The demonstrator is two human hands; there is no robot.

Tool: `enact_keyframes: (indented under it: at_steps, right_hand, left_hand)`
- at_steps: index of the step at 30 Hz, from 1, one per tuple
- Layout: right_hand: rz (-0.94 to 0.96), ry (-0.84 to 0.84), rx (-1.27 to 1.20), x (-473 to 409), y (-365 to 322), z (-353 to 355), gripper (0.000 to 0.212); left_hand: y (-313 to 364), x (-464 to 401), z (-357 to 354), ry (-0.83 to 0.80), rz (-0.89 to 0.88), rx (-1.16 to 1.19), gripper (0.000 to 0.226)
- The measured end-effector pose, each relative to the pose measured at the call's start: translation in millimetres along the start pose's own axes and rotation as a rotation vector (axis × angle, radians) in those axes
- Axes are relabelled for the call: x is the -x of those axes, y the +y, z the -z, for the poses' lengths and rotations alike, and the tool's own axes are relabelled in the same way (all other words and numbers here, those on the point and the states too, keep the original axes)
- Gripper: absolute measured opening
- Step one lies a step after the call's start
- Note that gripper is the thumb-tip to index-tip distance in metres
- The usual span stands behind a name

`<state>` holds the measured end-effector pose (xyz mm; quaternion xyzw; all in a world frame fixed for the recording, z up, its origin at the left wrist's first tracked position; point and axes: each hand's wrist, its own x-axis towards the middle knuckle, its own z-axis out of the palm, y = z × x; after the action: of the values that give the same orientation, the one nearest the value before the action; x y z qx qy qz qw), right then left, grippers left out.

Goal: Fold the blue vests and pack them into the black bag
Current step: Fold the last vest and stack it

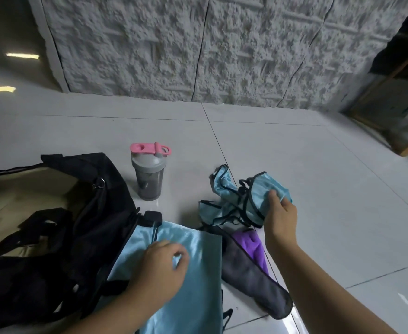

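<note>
A folded light-blue vest (198, 297) lies flat on the floor beside the open black bag (61, 237). My left hand (161, 266) rests on top of this vest, fingers loosely curled over the cloth. A second blue vest (232, 201) with black trim lies crumpled further right. My right hand (280, 213) grips its right edge, thumb on top. The bag gapes open at the left, showing a beige lining.
A grey shaker bottle (150, 174) with a pink lid stands behind the vests. A dark mesh pouch (251, 271) with purple cloth (253, 244) lies under the crumpled vest. Pale floor tiles (342, 189) stretch right; a rough white wall (222, 44) closes the back.
</note>
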<state>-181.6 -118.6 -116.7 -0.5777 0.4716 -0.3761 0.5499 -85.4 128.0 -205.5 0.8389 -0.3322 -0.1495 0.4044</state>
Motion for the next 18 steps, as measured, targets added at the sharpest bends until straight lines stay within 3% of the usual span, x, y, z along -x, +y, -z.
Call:
enact_keyframes:
  at_steps: [2, 4, 5, 7, 8, 11, 13, 15, 18]
  right_hand:
    - [-0.045, -0.14, -0.219, 32, -19, -6, 0.023]
    - [-0.133, -0.361, -0.357, 66, -23, -12, 0.023]
    - [-0.178, -0.468, -0.411, 84, -19, -16, 0.027]
    - [-0.236, -0.605, -0.36, 111, -6, -19, 0.05]
    - [-0.236, -0.669, -0.29, 120, -1, -19, 0.05]
    - [-0.224, -0.853, -0.167, 137, 7, -12, 0.017]
    - [-0.229, -0.942, -0.056, 137, 7, -4, 0.023]
    - [-0.223, -1.009, 0.066, 131, 8, 3, 0.037]
    - [-0.337, -0.858, 0.126, 119, 14, 4, 0.055]
  left_hand:
    - [28, -18, 2, -0.081, 0.316, 0.369, 0.05]
    - [57, -35, 9, -0.245, 0.656, 0.956, 0.061]
    - [69, -43, 15, -0.327, 0.72, 1.214, 0.067]
    - [85, -53, 30, -0.432, 0.73, 1.434, 0.079]
    - [88, -55, 37, -0.464, 0.724, 1.434, 0.084]
    - [73, -66, 51, -0.492, 0.714, 1.377, 0.085]
    - [59, -70, 53, -0.402, 0.665, 1.225, 0.082]
    - [60, -63, 62, -0.283, 0.649, 1.123, 0.046]
    - [56, -43, 75, -0.303, 0.686, 1.166, 0.026]
